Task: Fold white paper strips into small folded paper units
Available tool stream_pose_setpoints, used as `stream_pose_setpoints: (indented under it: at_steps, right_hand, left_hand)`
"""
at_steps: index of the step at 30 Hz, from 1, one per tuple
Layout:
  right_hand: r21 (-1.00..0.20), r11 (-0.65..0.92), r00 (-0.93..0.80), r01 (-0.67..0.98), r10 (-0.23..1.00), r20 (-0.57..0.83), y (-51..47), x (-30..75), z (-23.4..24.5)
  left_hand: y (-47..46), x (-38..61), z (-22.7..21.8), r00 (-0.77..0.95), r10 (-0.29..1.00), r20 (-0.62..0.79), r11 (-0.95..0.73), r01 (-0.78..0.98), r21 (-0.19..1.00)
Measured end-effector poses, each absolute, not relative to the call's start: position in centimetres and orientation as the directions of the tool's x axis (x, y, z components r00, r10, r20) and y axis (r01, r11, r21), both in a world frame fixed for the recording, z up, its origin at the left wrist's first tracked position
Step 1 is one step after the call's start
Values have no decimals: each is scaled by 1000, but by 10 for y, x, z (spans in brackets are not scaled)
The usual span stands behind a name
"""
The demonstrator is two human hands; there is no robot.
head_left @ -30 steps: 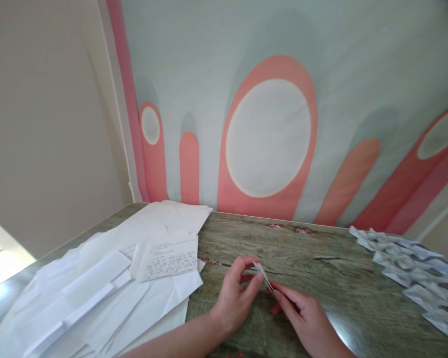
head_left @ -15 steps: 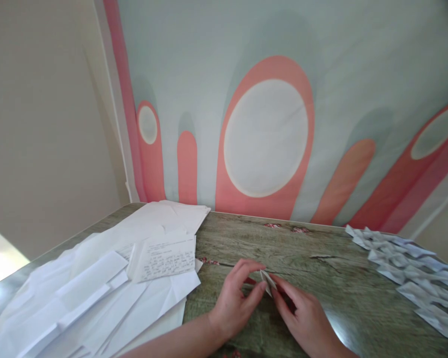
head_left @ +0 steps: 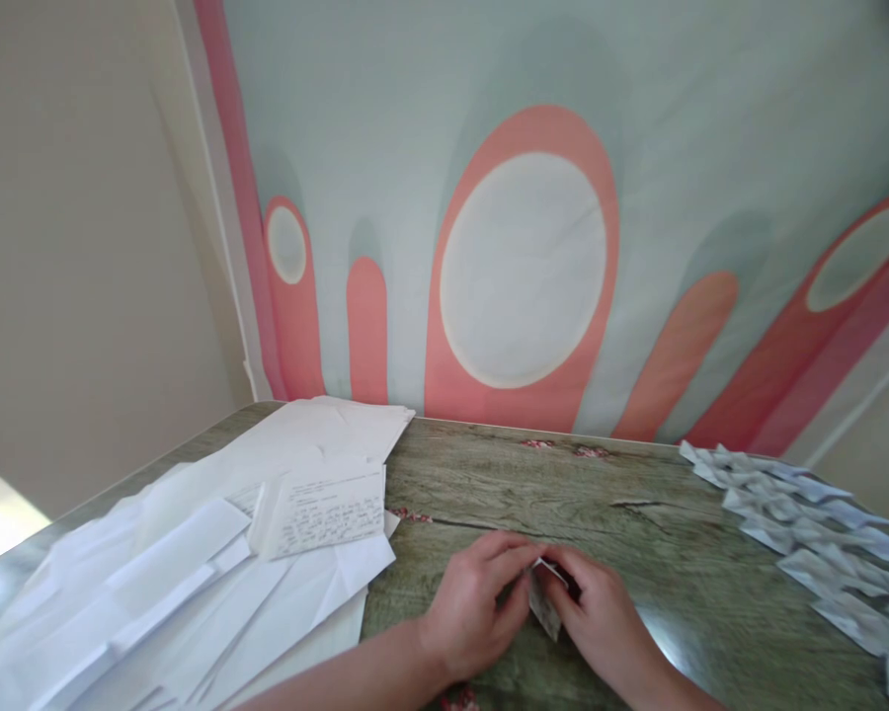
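Note:
My left hand [head_left: 478,602] and my right hand [head_left: 604,617] meet over the wooden table [head_left: 652,533], fingers pinched on a small folded piece of white paper [head_left: 542,600]. The paper stands between the two hands, its lower corner pointing down toward the table. Both hands' fingertips touch near its top edge. Part of the paper is hidden behind my fingers.
A spread of white sheets [head_left: 193,583] covers the table's left side, with a handwritten note [head_left: 326,512] on top. Several small folded paper pieces [head_left: 807,533] lie in rows at the right. A wall with pink and white shapes [head_left: 523,267] rises behind the table.
My hands have drawn closer together and nearer to me. The folded paper, earlier held up at my fingertips, now sits lower and more enclosed between both hands.

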State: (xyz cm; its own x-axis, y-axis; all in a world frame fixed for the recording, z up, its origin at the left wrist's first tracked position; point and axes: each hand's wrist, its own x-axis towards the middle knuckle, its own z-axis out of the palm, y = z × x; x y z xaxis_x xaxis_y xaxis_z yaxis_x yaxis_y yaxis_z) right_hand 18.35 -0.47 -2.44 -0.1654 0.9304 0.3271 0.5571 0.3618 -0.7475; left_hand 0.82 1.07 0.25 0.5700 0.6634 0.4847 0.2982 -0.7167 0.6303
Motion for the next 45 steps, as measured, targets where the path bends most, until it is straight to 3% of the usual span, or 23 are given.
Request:
stream_pose_setpoints:
  at_steps: [17, 29, 39, 42, 45]
  right_hand:
    - [-711, 439, -371, 550, 891, 263, -3, 196, -10]
    - [-451, 638, -596, 624, 762, 253, 8, 215, -11]
    - [-388, 649, -641, 654, 749, 171, -2, 218, 7]
    - [-431, 639, -619, 638, 758, 206, -1, 217, 4]
    - [-531, 548, -488, 647, 832, 264, 3, 218, -6]
  left_hand:
    - [15, 5, -6, 674, 649, 353, -755, 513, 407]
    - [21, 3, -4, 749, 598, 286, -799, 585, 140]
    - [8, 2, 14, 753, 630, 193, -776, 597, 205]
    - [4, 3, 17, 749, 634, 193, -772, 598, 216]
    - [3, 4, 18, 735, 651, 188, -758, 617, 214]
